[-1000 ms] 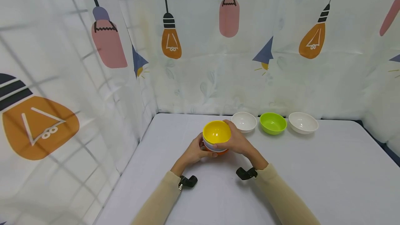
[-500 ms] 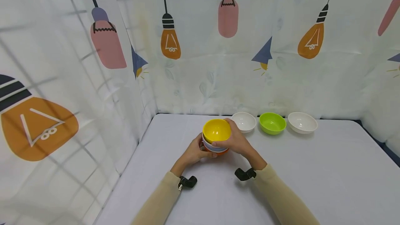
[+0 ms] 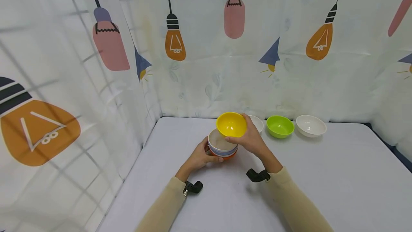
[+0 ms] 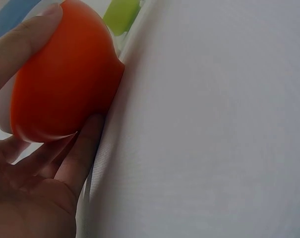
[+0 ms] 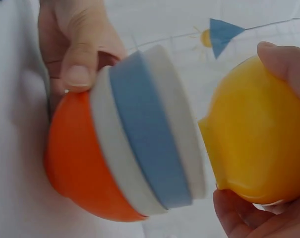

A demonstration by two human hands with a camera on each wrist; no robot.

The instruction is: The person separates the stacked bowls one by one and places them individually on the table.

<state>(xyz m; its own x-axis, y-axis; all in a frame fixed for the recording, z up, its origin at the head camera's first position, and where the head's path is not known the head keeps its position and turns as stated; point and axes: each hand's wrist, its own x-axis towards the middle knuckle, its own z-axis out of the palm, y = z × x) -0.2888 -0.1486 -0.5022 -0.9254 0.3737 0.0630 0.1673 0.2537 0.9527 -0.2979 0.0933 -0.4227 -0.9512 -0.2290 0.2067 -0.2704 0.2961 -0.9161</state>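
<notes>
A stack of bowls stands on the white table, orange bowl (image 4: 65, 79) at the bottom. In the right wrist view a white bowl (image 5: 124, 141), a blue bowl (image 5: 147, 129) and another white bowl (image 5: 177, 119) sit nested above it. My left hand (image 3: 199, 156) grips the stack low down, thumb on the near side and fingers round the orange bowl. Up and to the right of the stack, my right hand (image 3: 254, 142) holds a yellow bowl (image 3: 231, 124) by its side, thumb and fingers on opposite sides. The yellow bowl is apart from the stack.
Along the back of the table (image 3: 338, 174) stand a small white bowl (image 3: 258, 122), partly hidden by my right hand, a green bowl (image 3: 280, 126) and a larger white bowl (image 3: 310, 126). A patterned curtain (image 3: 206, 81) hangs behind the table.
My right hand has lifted the yellow bowl off the stack and moved it up and right, uncovering the white bowl beneath. My left hand has stayed on the stack.
</notes>
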